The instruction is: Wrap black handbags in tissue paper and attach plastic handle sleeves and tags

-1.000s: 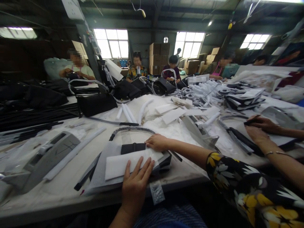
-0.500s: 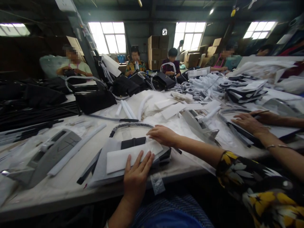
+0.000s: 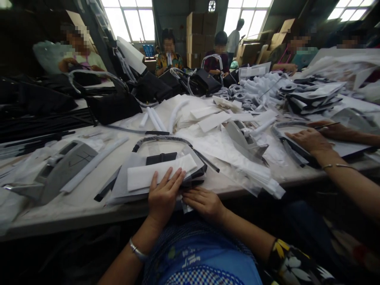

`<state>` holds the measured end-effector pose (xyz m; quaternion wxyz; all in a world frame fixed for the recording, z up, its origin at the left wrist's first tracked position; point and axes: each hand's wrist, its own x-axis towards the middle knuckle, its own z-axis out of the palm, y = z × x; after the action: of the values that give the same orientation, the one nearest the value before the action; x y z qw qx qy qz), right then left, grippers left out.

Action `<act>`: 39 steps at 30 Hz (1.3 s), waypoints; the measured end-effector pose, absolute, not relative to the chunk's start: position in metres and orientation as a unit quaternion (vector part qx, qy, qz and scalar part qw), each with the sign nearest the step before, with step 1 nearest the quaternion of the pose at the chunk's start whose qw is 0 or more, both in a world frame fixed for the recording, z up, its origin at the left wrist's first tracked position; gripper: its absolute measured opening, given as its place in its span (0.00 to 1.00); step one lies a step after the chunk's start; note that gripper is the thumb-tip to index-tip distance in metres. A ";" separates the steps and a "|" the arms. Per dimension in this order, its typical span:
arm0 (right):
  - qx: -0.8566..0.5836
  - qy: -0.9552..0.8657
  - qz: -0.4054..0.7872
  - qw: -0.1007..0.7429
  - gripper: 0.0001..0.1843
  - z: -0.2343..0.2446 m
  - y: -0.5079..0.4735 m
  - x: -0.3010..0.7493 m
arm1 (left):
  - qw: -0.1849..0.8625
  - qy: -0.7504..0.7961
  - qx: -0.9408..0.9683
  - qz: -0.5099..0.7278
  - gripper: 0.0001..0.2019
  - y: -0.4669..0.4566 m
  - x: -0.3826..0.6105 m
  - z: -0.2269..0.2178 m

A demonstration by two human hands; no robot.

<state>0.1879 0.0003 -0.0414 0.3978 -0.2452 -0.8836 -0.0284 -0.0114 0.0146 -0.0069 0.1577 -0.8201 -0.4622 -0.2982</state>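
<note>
My left hand (image 3: pixel 166 190) lies with fingers spread on a white foam strip (image 3: pixel 142 177). Under the strip are translucent white sheets (image 3: pixel 118 194) over a black handbag (image 3: pixel 199 170), mostly covered. The bag's handle (image 3: pixel 166 139), wrapped in clear plastic, arches behind it. At the table's front edge, my right hand (image 3: pixel 206 202) is below the bag's near right corner. Its fingers are closed together at a small clear plastic piece (image 3: pixel 187 208) hanging there; the fingertips are partly hidden. A black strap end (image 3: pixel 103 192) sticks out at the bag's left.
Grey tape dispensers (image 3: pixel 67 168) (image 3: pixel 245 136) stand left and right of the bag. White foam tubes (image 3: pixel 95 164) and loose sheets (image 3: pixel 213 120) cover the table beyond. A co-worker's hands (image 3: pixel 314 136) handle another bag at the right; other people sit across the table.
My right hand has moved from the bag's upper right, down and toward me, to the table edge. My left hand stays on the foam strip. The camera has tilted down.
</note>
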 end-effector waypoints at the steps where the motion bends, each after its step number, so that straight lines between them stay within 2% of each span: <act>1: -0.247 -0.876 -0.018 0.414 0.13 -0.039 -0.001 0.185 | 0.161 -0.461 -0.820 -0.297 0.23 0.015 -0.011 -0.007; 7: -0.264 -0.862 0.032 0.431 0.12 -0.016 -0.034 0.187 | 0.173 -0.457 -0.819 -0.301 0.24 0.017 -0.010 -0.009; 12: -0.256 -0.875 0.028 0.411 0.13 0.010 -0.031 0.191 | 0.176 -0.453 -0.818 -0.307 0.23 0.017 -0.009 -0.010; 17: -0.254 -0.900 -0.002 0.353 0.15 0.040 0.014 0.189 | 0.182 -0.451 -0.812 -0.322 0.20 0.016 -0.006 -0.010; 23: -0.405 -0.871 0.066 0.270 0.15 0.049 0.062 0.185 | 0.173 -0.446 -0.804 -0.353 0.09 0.015 -0.004 -0.008; 29: -0.487 -0.814 0.165 0.271 0.02 0.043 0.079 0.177 | 0.145 -0.422 -0.807 -0.387 0.11 0.016 -0.010 -0.005; 35: -0.534 -0.799 0.168 0.220 0.08 0.045 0.083 0.172 | 0.131 -0.426 -0.799 -0.403 0.11 0.016 -0.011 -0.003; 39: -0.544 -0.791 0.169 0.225 0.07 0.046 0.083 0.169 | 0.161 -0.433 -0.801 -0.381 0.16 0.017 -0.010 -0.004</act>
<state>0.1686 0.0831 0.0458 0.2253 -0.5437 -0.7906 0.1690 -0.0105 0.0171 -0.0038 0.1611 -0.8012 -0.4327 -0.3807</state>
